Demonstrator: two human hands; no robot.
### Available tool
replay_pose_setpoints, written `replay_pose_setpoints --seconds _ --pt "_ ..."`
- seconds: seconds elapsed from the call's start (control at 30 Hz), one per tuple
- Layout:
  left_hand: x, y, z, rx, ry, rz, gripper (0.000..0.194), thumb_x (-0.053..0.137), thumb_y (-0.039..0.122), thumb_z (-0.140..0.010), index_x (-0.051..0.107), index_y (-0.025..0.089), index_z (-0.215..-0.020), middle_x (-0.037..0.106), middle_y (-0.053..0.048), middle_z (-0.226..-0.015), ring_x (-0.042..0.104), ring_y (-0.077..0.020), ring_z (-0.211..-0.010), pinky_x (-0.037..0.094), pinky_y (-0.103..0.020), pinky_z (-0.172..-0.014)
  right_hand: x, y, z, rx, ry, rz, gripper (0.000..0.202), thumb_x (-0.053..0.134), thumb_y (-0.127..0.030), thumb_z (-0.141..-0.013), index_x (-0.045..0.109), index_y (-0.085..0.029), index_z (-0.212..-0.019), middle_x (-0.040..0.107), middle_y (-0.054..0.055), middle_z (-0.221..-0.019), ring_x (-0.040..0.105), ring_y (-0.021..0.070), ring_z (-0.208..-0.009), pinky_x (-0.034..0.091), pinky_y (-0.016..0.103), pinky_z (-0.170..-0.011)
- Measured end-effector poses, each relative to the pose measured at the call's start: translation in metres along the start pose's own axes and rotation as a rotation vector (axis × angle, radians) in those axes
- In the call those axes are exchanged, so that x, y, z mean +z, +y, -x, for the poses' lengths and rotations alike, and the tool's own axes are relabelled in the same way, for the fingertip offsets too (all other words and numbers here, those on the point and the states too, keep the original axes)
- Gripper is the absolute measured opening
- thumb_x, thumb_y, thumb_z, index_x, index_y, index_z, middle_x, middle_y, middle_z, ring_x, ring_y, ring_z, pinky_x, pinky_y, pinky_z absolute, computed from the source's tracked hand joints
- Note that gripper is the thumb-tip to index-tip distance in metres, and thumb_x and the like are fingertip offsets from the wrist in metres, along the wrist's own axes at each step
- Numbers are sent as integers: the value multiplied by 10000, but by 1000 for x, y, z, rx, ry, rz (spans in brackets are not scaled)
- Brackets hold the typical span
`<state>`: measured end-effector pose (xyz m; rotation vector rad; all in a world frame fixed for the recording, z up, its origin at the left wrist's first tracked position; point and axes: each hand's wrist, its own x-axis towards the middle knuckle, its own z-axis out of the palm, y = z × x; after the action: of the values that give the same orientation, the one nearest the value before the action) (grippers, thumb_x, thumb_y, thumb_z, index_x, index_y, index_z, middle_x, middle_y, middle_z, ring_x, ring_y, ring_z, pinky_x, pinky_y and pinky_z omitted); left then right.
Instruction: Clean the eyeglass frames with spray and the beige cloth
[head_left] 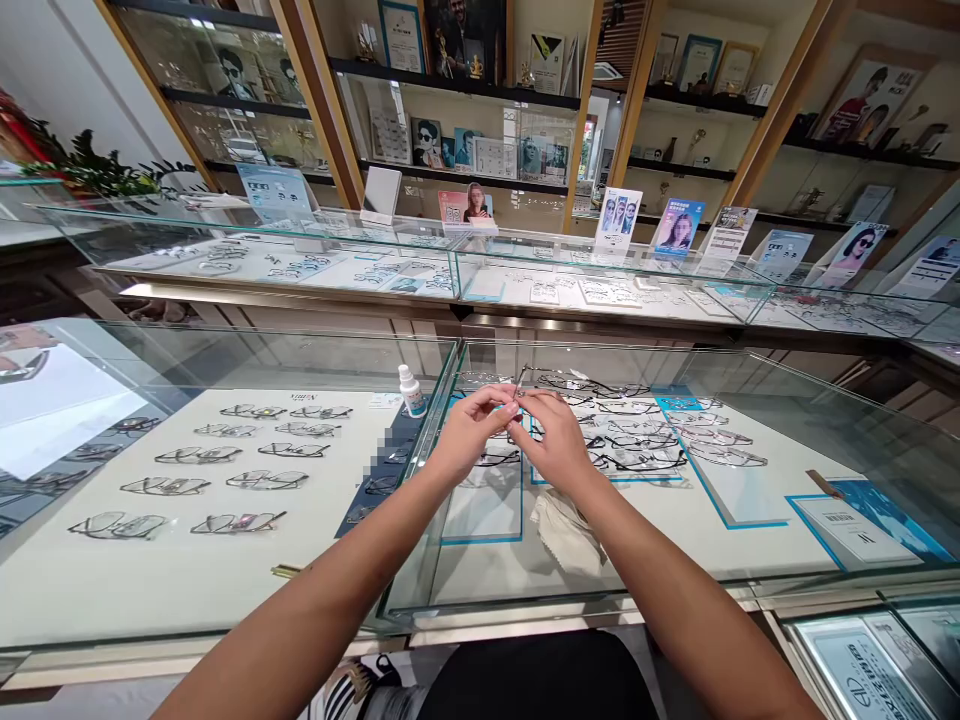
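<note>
Head view: my left hand (474, 425) and right hand (553, 430) meet, pinching what looks like a thin eyeglass temple (520, 379) above the glass tabletop (487, 570). Uneven pressure could bend it; loose pinch could drop it.

Room above fingers (489, 398); bottle (412, 394) leftward

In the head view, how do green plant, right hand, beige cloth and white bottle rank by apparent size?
1. Green plant
2. Right hand and beige cloth: too alike to rank
3. White bottle
</note>
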<state>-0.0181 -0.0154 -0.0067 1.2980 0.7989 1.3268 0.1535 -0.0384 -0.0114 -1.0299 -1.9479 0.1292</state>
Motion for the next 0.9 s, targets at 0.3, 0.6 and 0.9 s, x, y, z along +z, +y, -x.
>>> replay_pose_setpoints --seconds 0.3,0.6,0.9 --pt "3 0 4 73 -70 -119 237 801 449 -857 808 228 -944 719 -114 -1302 682 -287 -1187 591 -390 -912 2 -1 -1 10 134 -91 221 619 -248 -984 760 -213 -1150 793 104 -1115 704 264 -1093 543 416 -992" --pt "-20 11 -5 619 482 -862 315 662 246 -909 643 205 -1221 556 -163 -1430 512 -322 -1399 380 -514 -1205 -9 9 -2 114 187 -69 254 564 -205 -956 755 -221 -1122 769 89 -1141 655 286 -1124 492 453 -1025" --pt "-76 -15 -42 166 895 -585 588 700 112 -758 473 224 -1288 542 -135 -1388 516 -291 -1324 382 -455 -1151 -11 15 -4 212 218 -179 225 534 -163 -918 729 -245 -995 754 58 -1071 636 271 -1105 463 421 -1008"
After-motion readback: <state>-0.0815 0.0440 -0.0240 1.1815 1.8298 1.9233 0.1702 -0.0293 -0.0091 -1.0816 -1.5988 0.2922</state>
